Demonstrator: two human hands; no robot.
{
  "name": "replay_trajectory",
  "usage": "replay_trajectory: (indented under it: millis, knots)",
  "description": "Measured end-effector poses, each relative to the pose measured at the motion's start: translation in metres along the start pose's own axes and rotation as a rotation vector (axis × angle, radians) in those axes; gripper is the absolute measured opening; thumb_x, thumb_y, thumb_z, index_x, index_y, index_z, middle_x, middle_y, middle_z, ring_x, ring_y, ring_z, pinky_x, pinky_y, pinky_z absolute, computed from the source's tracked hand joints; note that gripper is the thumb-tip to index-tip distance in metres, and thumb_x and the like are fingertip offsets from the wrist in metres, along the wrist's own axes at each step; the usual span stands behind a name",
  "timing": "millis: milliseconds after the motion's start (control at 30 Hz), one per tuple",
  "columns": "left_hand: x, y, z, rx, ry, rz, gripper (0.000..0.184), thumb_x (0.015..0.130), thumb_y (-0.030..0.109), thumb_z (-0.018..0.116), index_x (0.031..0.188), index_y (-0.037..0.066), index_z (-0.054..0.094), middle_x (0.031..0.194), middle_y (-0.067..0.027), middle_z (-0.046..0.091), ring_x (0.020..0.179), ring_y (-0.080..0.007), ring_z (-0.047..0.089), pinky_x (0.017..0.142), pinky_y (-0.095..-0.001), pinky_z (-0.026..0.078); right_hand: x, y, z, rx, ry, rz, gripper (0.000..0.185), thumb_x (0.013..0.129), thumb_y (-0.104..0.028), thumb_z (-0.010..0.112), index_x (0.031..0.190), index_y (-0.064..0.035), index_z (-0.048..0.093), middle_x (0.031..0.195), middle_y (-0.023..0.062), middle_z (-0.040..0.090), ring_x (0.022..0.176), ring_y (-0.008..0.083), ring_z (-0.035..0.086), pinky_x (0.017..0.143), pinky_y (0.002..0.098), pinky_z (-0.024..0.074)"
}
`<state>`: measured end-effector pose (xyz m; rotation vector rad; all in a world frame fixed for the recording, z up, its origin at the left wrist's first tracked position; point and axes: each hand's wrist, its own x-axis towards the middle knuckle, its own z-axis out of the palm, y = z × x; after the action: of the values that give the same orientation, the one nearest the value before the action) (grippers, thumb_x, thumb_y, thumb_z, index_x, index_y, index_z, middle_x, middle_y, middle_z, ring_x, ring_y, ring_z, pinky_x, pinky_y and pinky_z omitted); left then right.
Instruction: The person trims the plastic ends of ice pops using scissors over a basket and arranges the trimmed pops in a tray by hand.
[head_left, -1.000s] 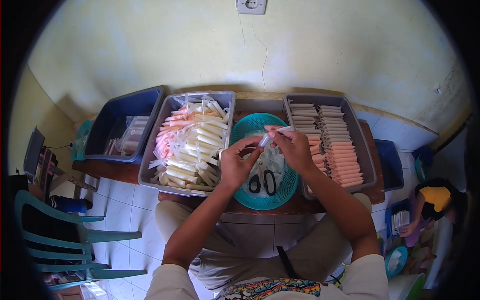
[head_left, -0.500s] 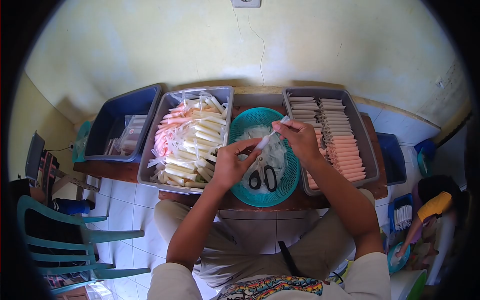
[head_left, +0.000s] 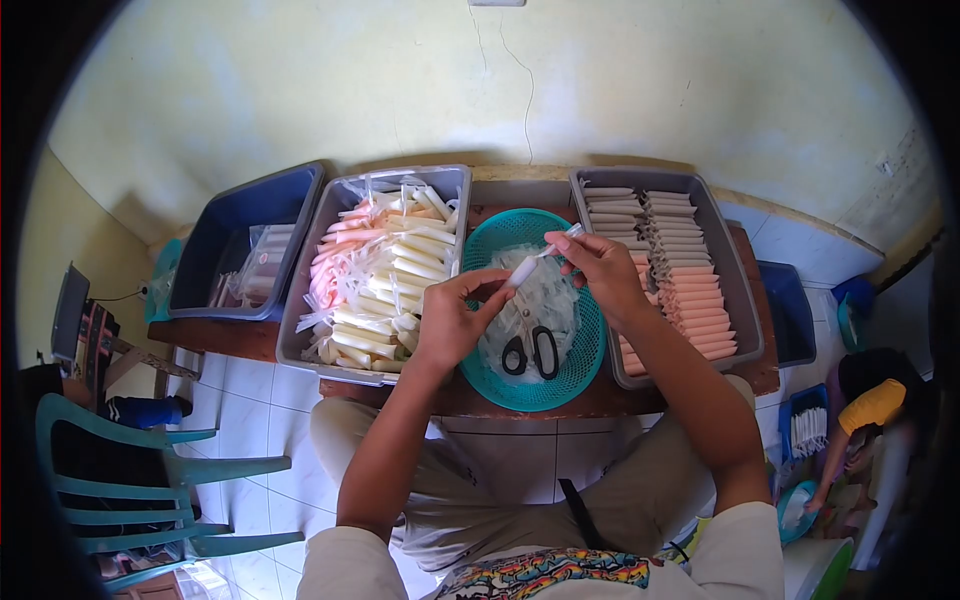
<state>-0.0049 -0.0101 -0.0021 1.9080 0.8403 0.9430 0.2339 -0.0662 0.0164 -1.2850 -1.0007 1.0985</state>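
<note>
Between its fingertips my left hand [head_left: 458, 315] pinches a white filled plastic tube [head_left: 521, 271]. My right hand [head_left: 604, 270] grips the clear wrapper end [head_left: 562, 238] of that same tube, up and to the right. Both hands are over a round teal basket [head_left: 590, 375]. Inside the basket lie clear plastic scraps [head_left: 560, 300] and black-handled scissors [head_left: 530, 345]. Left of the basket, a grey bin [head_left: 293, 345] holds a loose heap of pink and cream tubes [head_left: 400, 270]. On the right, another grey bin [head_left: 750, 310] holds neat rows of pale and pink tubes [head_left: 695, 300].
A dark blue bin [head_left: 240, 215] with packed bags stands at the table's left. Teal plastic chairs [head_left: 120, 490] are at the lower left. At the lower right, another person [head_left: 872, 405] reaches toward a teal basin [head_left: 797, 510], beside a blue bin of tubes [head_left: 805, 430].
The tube's wrapper end is drawn out to the upper right, away from my left hand. The other person's arm has moved from the blue bin to the teal basin.
</note>
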Motion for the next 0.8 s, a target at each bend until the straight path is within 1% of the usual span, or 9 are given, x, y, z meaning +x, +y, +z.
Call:
replay_trajectory:
  millis: [200, 300, 367, 400, 467, 500, 567, 600, 800]
  knots:
    - [0.004, -0.005, -0.005, 0.025, 0.147, 0.014, 0.025, 0.091, 0.007, 0.086, 0.115, 0.002, 0.08, 0.099, -0.0129, 0.082, 0.085, -0.0176, 0.079, 0.079, -0.0312, 0.062, -0.001, 0.01, 0.0, -0.144, -0.148, 0.066, 0.046, 0.105, -0.033, 0.073, 0.138, -0.0021, 0.07, 0.104, 0.0024, 0.073, 0.091, 0.0087, 0.065, 0.076, 0.0252, 0.0522]
    - [0.005, -0.007, -0.01, 0.085, 0.164, 0.003, 0.029, 0.095, 0.009, 0.083, 0.122, 0.001, 0.078, 0.102, -0.0104, 0.082, 0.09, -0.0125, 0.077, 0.082, -0.0292, 0.061, -0.011, 0.019, 0.011, 0.061, -0.207, 0.214, 0.058, 0.103, -0.033, 0.075, 0.144, 0.0054, 0.062, 0.108, 0.0077, 0.073, 0.098, 0.0119, 0.069, 0.082, 0.0291, 0.0564]
    - [0.006, -0.007, -0.011, 0.093, 0.18, 0.002, 0.029, 0.094, 0.008, 0.083, 0.122, 0.001, 0.078, 0.101, -0.0104, 0.082, 0.089, -0.0125, 0.077, 0.081, -0.0292, 0.061, -0.015, 0.027, 0.016, -0.42, -0.239, 0.132, 0.072, 0.095, -0.033, 0.082, 0.144, 0.0122, 0.055, 0.11, 0.0205, 0.074, 0.096, 0.0264, 0.076, 0.086, 0.0376, 0.0605]
    - [0.007, -0.007, -0.011, 0.103, 0.198, 0.004, 0.03, 0.094, 0.008, 0.083, 0.123, 0.001, 0.077, 0.101, -0.0103, 0.082, 0.088, -0.0125, 0.077, 0.08, -0.0292, 0.06, -0.017, 0.034, 0.019, -0.422, -0.239, 0.131, 0.072, 0.095, -0.033, 0.082, 0.144, 0.0122, 0.055, 0.11, 0.0205, 0.074, 0.096, 0.0264, 0.076, 0.086, 0.0376, 0.0605]
    - [0.007, -0.009, -0.01, 0.108, 0.207, 0.008, 0.03, 0.094, 0.008, 0.084, 0.122, 0.001, 0.078, 0.1, -0.0103, 0.082, 0.086, -0.0124, 0.076, 0.078, -0.0291, 0.06, -0.024, 0.052, 0.025, -1.092, -0.273, -0.233, 0.073, 0.09, -0.032, 0.085, 0.138, 0.0154, 0.056, 0.112, 0.0291, 0.071, 0.104, 0.0384, 0.074, 0.091, 0.0435, 0.0605]
    - [0.008, -0.009, -0.01, 0.114, 0.214, 0.013, 0.03, 0.093, 0.008, 0.084, 0.122, 0.001, 0.078, 0.099, -0.0102, 0.082, 0.084, -0.0123, 0.076, 0.077, -0.0291, 0.06, -0.026, 0.057, 0.029, -1.091, -0.273, -0.233, 0.073, 0.09, -0.032, 0.085, 0.138, 0.0154, 0.056, 0.112, 0.0291, 0.071, 0.104, 0.0384, 0.074, 0.091, 0.0435, 0.0605]
    - [0.008, -0.008, -0.009, 0.117, 0.213, 0.01, 0.029, 0.091, 0.008, 0.085, 0.119, 0.002, 0.079, 0.099, -0.012, 0.081, 0.082, -0.0157, 0.077, 0.076, -0.0307, 0.06, -0.031, 0.067, 0.038, -1.1, -0.382, -0.027, 0.089, 0.086, -0.032, 0.086, 0.15, 0.0153, 0.045, 0.122, 0.0318, 0.067, 0.108, 0.0506, 0.068, 0.097, 0.0518, 0.0572]
    - [0.008, -0.007, -0.008, 0.121, 0.215, 0.007, 0.028, 0.089, 0.007, 0.086, 0.116, 0.002, 0.079, 0.099, -0.0137, 0.08, 0.08, -0.0191, 0.077, 0.075, -0.0324, 0.061, -0.035, 0.069, 0.043, -1.099, -0.379, -0.026, 0.089, 0.086, -0.032, 0.086, 0.15, 0.0153, 0.045, 0.122, 0.0318, 0.067, 0.108, 0.0506, 0.068, 0.097, 0.0518, 0.0572]
    - [0.011, -0.008, -0.007, 0.12, 0.205, 0.023, 0.028, 0.089, 0.007, 0.086, 0.116, 0.003, 0.079, 0.098, -0.0137, 0.08, 0.079, -0.0196, 0.076, 0.073, -0.0326, 0.06, -0.043, 0.072, 0.069, -1.134, -0.255, 0.069, 0.095, 0.085, -0.024, 0.086, 0.153, 0.0177, 0.034, 0.13, 0.0347, 0.057, 0.112, 0.0526, 0.068, 0.096, 0.0521, 0.0583]
